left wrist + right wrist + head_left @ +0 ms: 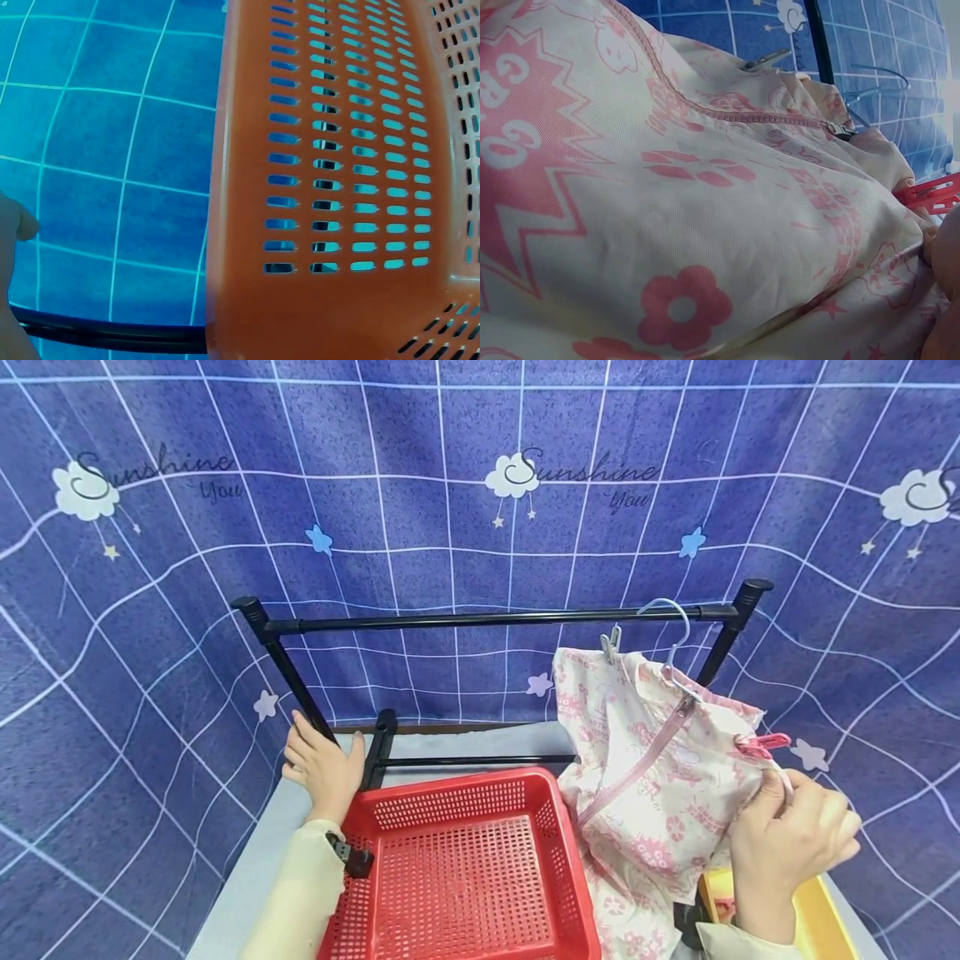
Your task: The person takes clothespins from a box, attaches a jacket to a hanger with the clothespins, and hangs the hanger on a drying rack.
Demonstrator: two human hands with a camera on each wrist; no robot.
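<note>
A white zip-front garment [652,777] with pink prints hangs from a pale blue hanger [678,618] hooked over the black rack's crossbar [465,620]. A grey clothespin [611,645] grips its top left edge, and a red clothespin [765,743] grips the right side. Just below the red one, my right hand [795,827] pinches the garment's edge between thumb and fingers. My left hand [326,768] has its fingers extended beside the rack's left post [292,681] and holds nothing; whether it touches the post I cannot tell. In the right wrist view, the garment's zipper [757,118] curves across the cloth.
A red perforated basket [573,868] stands in front of the rack, partly behind the left forearm. At lower right is a yellow container [828,918], partly hidden by the right hand. A blue printed curtain [450,510] hangs behind the rack.
</note>
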